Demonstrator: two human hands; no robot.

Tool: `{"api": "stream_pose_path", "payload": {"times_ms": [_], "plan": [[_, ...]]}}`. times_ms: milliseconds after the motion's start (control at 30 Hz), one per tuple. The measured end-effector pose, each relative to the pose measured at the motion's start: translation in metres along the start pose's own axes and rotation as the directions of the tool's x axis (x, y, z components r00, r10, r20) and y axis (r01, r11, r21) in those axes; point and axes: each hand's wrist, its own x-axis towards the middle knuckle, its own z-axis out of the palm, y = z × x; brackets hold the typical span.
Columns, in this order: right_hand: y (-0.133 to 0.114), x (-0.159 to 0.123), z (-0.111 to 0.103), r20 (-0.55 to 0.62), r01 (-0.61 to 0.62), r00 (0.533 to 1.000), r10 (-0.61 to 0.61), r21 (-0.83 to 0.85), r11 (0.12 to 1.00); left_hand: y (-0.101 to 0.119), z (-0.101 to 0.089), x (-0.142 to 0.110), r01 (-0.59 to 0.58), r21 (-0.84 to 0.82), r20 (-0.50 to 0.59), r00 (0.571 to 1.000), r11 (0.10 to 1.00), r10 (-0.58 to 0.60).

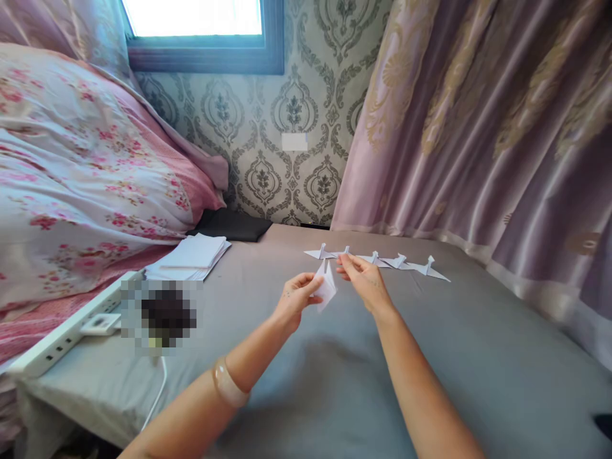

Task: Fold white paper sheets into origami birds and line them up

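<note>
My left hand pinches a folded white paper piece between thumb and fingers; it is a kite-like origami form with narrow points at the top. Just right of it, my right hand is raised with bent fingers, slightly apart from the paper, and nothing shows in its grasp. Behind the hands several white origami cranes stand in a row on the grey-covered table. My right hand partly hides one of those cranes.
A stack of white paper lies at the back left, in front of a black flat item. A white power strip with a plugged-in charger and cable runs along the left edge. Beside it is a blurred-out object. Curtains hang at right.
</note>
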Motion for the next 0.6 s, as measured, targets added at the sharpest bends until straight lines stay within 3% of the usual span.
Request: {"api": "stream_pose_path", "payload": {"times_ms": [167, 300, 467, 600], "plan": [[0.008, -0.05, 0.005, 0.155, -0.084, 0.985, 0.077, 0.037, 0.996, -0.014, 0.001, -0.022, -0.014, -0.076, -0.067, 0.998, 0.997, 0.009], [0.011, -0.082, 0.005, 0.134, -0.122, 0.985, 0.109, 0.089, 0.989, -0.025, 0.009, -0.042, -0.013, -0.094, -0.021, 1.0, 0.995, 0.011], [0.004, -0.108, -0.009, 0.133, -0.169, 0.98, 0.151, 0.142, 0.975, -0.03, 0.02, -0.063, 0.016, -0.042, 0.114, 0.993, 0.999, -0.011], [0.0, -0.12, -0.016, 0.153, -0.232, 0.967, 0.205, 0.188, 0.954, -0.029, 0.032, -0.066, 0.033, -0.037, 0.112, 0.993, 0.999, -0.028]]}}
